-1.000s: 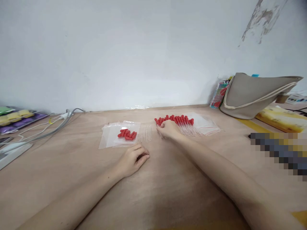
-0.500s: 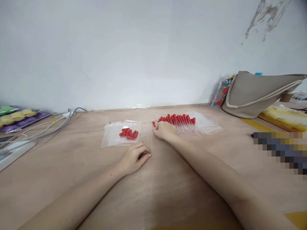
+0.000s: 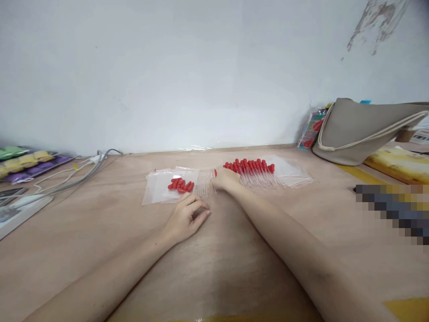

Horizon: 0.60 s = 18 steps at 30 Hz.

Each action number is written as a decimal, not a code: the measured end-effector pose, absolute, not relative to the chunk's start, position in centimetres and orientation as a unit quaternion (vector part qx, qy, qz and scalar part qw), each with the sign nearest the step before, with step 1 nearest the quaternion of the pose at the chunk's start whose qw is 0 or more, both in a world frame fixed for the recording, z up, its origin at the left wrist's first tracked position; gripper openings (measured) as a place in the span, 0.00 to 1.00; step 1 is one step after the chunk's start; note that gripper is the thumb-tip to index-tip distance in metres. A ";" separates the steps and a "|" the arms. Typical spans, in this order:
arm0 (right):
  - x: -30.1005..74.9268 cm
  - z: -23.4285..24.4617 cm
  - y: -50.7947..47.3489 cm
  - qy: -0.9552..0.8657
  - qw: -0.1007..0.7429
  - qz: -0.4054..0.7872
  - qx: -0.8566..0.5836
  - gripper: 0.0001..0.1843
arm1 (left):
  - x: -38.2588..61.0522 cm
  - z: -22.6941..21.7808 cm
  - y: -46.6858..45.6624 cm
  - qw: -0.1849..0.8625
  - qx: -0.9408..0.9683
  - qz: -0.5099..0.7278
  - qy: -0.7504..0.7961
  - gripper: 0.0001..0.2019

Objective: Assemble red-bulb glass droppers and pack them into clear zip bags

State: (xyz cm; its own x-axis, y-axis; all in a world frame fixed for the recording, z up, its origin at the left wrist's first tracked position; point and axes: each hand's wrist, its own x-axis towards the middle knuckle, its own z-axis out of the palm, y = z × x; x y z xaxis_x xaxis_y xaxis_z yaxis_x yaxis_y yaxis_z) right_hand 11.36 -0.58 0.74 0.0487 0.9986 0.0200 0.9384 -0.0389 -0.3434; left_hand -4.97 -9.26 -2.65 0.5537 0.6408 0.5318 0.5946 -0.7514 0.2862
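My right hand (image 3: pixel 225 180) reaches across the wooden table (image 3: pixel 214 250) and is closed on a red-bulbed dropper (image 3: pixel 215 173), between a row of bare glass tubes (image 3: pixel 204 182) and a pile of red-capped droppers (image 3: pixel 253 172). My left hand (image 3: pixel 186 218) rests on the table with its fingers loosely curled and nothing seen in them, just in front of clear plastic bags (image 3: pixel 164 188). Loose red rubber bulbs (image 3: pixel 181 185) lie on those bags.
A grey bag (image 3: pixel 362 129) lies at the back right beside a colourful packet (image 3: pixel 310 129) and a yellow package (image 3: pixel 398 163). More clear bags (image 3: pixel 291 174) lie right of the droppers. Grey cables (image 3: pixel 77 176) and coloured packs (image 3: pixel 27 163) sit at the left by the wall.
My right hand has slid left from the dropper pile towards the bare glass tubes, carrying a dropper. My left hand has shifted slightly forward.
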 end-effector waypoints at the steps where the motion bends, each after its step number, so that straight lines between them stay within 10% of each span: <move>1: 11.9 0.7 -0.9 -0.681 0.149 0.107 -0.709 0.14 | -5.3 -2.6 -8.9 0.011 0.872 0.329 0.361 0.05; 7: 17.2 -1.9 -6.0 -0.742 0.343 -0.017 -0.576 0.12 | -9.3 -1.7 -5.2 -0.136 0.836 0.319 0.425 0.06; 18: 22.2 -4.3 -9.2 -0.770 0.451 -0.055 -0.448 0.12 | -10.7 -2.2 -3.3 -0.201 0.852 0.218 0.432 0.08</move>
